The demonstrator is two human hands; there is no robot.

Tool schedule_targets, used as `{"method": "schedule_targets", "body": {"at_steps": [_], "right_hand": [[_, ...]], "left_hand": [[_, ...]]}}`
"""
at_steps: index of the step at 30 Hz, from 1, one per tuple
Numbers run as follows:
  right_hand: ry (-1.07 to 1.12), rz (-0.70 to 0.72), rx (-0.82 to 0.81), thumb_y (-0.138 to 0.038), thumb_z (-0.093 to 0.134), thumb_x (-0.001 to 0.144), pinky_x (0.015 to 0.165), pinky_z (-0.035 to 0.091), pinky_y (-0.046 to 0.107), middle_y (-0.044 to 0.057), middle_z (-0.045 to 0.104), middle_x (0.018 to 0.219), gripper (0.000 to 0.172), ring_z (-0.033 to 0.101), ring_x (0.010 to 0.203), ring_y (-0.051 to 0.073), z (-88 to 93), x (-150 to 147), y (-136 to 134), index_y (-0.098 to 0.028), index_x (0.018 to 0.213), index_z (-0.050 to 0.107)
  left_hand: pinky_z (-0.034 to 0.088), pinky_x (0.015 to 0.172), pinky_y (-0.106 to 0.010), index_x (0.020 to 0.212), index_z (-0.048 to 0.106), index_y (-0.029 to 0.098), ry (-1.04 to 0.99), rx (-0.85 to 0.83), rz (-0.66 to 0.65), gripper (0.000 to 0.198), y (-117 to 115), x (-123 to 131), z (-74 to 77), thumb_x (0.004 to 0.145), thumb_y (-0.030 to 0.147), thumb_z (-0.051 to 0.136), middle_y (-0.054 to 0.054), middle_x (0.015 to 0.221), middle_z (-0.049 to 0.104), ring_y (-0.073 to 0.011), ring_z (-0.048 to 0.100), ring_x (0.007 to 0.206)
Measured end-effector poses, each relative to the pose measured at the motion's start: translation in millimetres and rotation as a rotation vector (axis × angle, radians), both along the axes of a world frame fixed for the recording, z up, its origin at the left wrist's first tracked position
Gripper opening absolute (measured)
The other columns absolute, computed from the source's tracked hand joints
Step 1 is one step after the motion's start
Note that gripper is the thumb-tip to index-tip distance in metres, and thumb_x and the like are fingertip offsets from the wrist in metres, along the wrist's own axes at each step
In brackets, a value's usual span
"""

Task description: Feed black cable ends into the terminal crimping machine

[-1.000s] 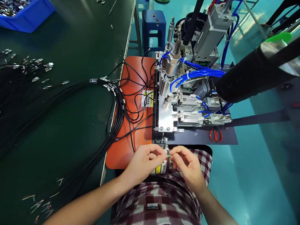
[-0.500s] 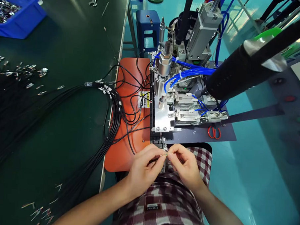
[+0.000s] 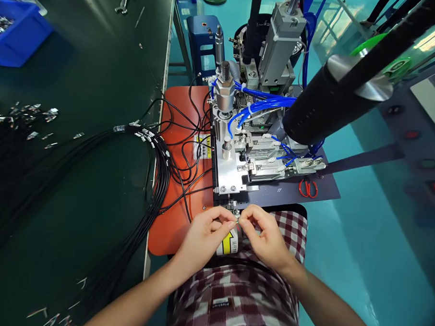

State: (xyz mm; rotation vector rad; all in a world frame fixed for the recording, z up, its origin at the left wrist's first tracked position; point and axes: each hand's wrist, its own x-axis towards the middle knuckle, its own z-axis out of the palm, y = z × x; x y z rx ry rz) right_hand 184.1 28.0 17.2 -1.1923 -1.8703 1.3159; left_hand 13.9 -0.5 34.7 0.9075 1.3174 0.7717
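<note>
Close together at the front edge of the machine [image 3: 231, 175], my two hands meet at their fingertips. My left hand [image 3: 203, 239] is closed in a pinch of thumb and forefinger on thin coloured wires [image 3: 238, 226], of which only tiny red and greenish bits show. My right hand [image 3: 266, 239] pinches at the same wires from the other side, its other fingers curled. Just behind the fingertips is a small metal fixture [image 3: 234, 205]. Below my left hand shows a white label with a yellow arrow [image 3: 229, 243]. The fingers hide most of the wires.
A bundle of black cables [image 3: 159, 179] runs over the dark green table [image 3: 92, 215] and the orange plate [image 3: 174, 233]. Red-handled scissors [image 3: 307, 188] lie right of the machine. A thick black cylinder [image 3: 313, 104] slants overhead. A blue bin [image 3: 21, 39] stands at far left.
The view has shifted slightly, so the machine and table sit further left. My hands remain pinched together; my left hand has tilted, and more of the yellow arrow label shows.
</note>
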Motion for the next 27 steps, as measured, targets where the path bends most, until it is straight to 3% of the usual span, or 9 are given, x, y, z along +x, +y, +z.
{"method": "schedule_targets", "body": {"at_steps": [3,5,10,20,27], "right_hand": [[0.043,-0.045,-0.135,-0.026,0.05,0.094,0.062,0.04,0.027,0.0,0.053,0.074,0.017,0.048,0.067,0.014,-9.2,-0.3,6.7,-0.02,0.078,0.052],[0.063,-0.087,-0.171,-0.028,0.051,0.093,0.059,0.039,0.025,-0.001,0.053,0.073,0.018,0.046,0.064,0.013,-16.1,-0.9,12.9,-0.02,0.078,0.053],[0.047,-0.122,-0.203,-0.03,0.054,0.091,0.053,0.036,0.023,-0.003,0.05,0.067,0.018,0.043,0.058,0.011,-29.3,-2.7,25.3,-0.019,0.077,0.054],[0.064,-0.134,-0.235,-0.031,0.055,0.09,0.053,0.038,0.023,-0.002,0.052,0.066,0.017,0.045,0.058,0.011,-38.7,-6.1,28.0,-0.018,0.078,0.056],[0.061,-0.134,-0.255,-0.033,0.054,0.09,0.052,0.037,0.023,-0.002,0.052,0.066,0.019,0.045,0.058,0.012,-38.2,-6.1,28.1,-0.019,0.078,0.056]], "left_hand": [[0.046,0.064,-0.023,0.096,0.061,0.017,0.264,0.278,-0.084,0.014,-0.1,-3.3,-4.2,0.09,0.025,0.052,-0.002,0.085,0.058,-0.012,0.055,0.073],[0.048,0.077,-0.026,0.1,0.062,0.017,0.451,0.492,-0.168,0.018,2.4,-8.5,-9.0,0.092,0.018,0.046,-0.005,0.093,0.058,-0.0147,0.057,0.087],[0.051,0.069,-0.023,0.109,0.063,0.015,0.713,0.78,-0.27,0.028,9.9,-23.7,-25.7,0.092,0.01,0.043,-0.005,0.087,0.056,-0.013,0.057,0.078],[0.051,0.061,-0.025,0.119,0.062,0.017,0.954,0.862,-0.395,0.034,11.5,-27.7,-34.4,0.093,0.015,0.04,-0.004,0.084,0.054,-0.0149,0.056,0.073],[0.052,0.061,-0.028,0.123,0.06,0.017,0.981,0.858,-0.433,0.036,11.2,-27.3,-35.0,0.091,0.014,0.044,-0.005,0.084,0.053,-0.0177,0.056,0.072]]}}
